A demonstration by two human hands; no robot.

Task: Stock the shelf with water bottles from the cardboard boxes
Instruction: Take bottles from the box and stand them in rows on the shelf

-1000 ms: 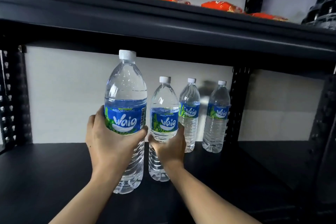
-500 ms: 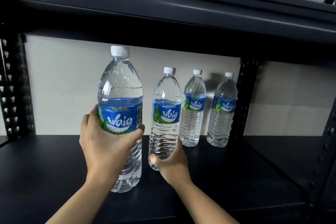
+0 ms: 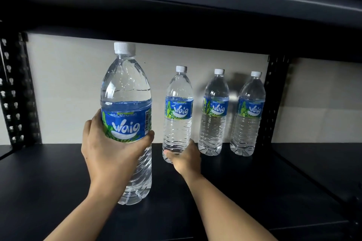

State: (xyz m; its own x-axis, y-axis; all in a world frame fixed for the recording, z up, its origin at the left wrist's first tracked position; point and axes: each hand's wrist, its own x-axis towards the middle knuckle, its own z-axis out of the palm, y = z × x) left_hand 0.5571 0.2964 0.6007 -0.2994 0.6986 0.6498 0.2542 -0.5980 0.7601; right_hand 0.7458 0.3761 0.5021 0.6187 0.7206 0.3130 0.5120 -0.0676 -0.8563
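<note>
Left hand (image 3: 109,152) grips a near bottle (image 3: 126,88) of water around its middle. The fingers curl under the blue label and hold the bottle upright over the front of the dark shelf (image 3: 58,182). Right hand (image 3: 186,157) reaches further in and clasps the foot of a second bottle (image 3: 178,123), thumb on one side and fingers round the other. That bottle stands upright just left of a third bottle (image 3: 215,123) and a fourth bottle (image 3: 248,123). These two already stand side by side at the back, against the pale wall (image 3: 68,84).

Stocking looks to be at an early stage. Two bottles are in place, one seems about to join their row, and one waits in the left hand. Most of the shelf to the left of the row has nothing on it.

The right hand covers the base of the second bottle, so it is unclear whether that bottle rests on the shelf or hangs just above it. The same doubt applies to the near bottle, whose base sits close to the dark board. No cardboard boxes are in view, so how many bottles remain cannot be judged. An upper shelf (image 3: 176,6) cuts off the top of the scene.
</note>
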